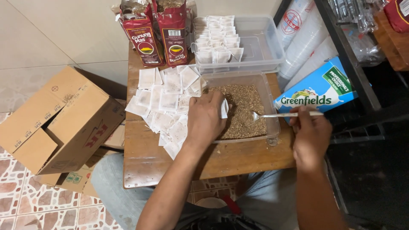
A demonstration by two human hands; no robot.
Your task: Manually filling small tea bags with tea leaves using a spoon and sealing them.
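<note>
Even, fairly bright indoor light falls from above, with no hard shadows. The left hand [205, 119] throws only a soft, short shadow onto the wooden bench [147, 159] just beneath its wrist. To the right of the right hand [311, 135] the scene sinks into deep darkness. Faint glare sits on the clear tub [272, 123] between the hands. Focus is sharp; straight lines bow slightly toward the edges.

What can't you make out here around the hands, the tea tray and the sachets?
- Head view: the left hand covers most of the small white sachet; whether it is filled is hidden.
- Spoon bowl: its load is too small to tell.
- Red tea packs: tops cut off by the edge.
</note>
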